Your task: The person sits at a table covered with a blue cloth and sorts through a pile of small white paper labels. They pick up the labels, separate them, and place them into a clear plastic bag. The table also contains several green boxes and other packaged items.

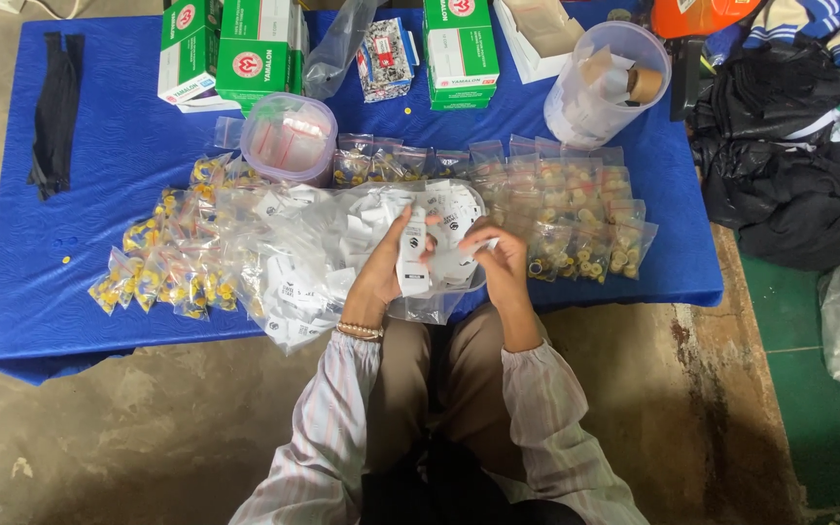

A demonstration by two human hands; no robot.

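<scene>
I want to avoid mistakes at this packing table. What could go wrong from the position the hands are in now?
1. The left hand holds a white tag over the open clear bag of tags at the table edge; the bag overhangs toward the lap and might slide off.
2. The right hand works close to the small filled bags; a sleeve could sweep some off the blue table.

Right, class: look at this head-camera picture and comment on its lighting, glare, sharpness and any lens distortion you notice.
Head view: light is soft and even, with only a faint shadow under the blue table. The clear bag of white tags shows mild glare. The left hand and right hand are slightly soft beside the sharper green and white boxes. The table edges bow a little, a wide-lens effect.
</scene>
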